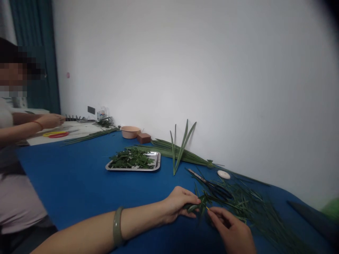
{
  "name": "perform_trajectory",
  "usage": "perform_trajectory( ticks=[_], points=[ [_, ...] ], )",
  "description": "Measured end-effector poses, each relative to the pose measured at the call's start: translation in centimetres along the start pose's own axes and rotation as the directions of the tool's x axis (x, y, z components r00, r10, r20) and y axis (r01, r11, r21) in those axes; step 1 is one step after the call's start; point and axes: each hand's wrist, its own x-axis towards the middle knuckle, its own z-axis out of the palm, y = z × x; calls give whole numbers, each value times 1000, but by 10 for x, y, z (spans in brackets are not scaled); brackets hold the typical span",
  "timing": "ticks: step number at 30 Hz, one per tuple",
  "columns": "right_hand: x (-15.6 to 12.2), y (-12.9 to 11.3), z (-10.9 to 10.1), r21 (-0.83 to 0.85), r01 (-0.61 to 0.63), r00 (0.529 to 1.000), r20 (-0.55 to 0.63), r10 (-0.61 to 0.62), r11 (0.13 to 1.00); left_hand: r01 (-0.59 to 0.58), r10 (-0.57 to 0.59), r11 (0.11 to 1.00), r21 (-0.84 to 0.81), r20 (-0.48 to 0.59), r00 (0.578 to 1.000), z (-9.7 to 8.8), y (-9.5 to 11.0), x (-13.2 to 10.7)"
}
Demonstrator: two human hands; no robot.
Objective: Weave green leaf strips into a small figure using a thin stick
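Observation:
My left hand [181,201], with a green bangle on its wrist, pinches a small folded green leaf piece [203,204] with pointed strips sticking out. Close on its right, my right hand [230,225] has thumb and forefinger pressed together on a thin yellow sliver [207,208] that meets the leaf piece. What this sliver is, I cannot make out. Just beyond my hands lie black-handled scissors [218,190], their blades pointing to the upper left. Loose green leaf strips [249,203] are scattered right of them.
A metal tray [158,162] carries several leaf pieces. Behind it are long leaves [185,155], a pink bowl [129,132], a brown box [144,138] and a white disc [224,174] along the wall. At left, a co-worker's hands [51,121] work near red-and-yellow scissors [57,134].

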Motion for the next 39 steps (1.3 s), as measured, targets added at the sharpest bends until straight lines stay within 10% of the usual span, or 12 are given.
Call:
perform_trajectory(
  ticks=[39],
  points=[
    [-5,-4,2,-154,53,998,-13,-56,987,-87,102,990,109,-142,985,4,-4,3]
  ],
)
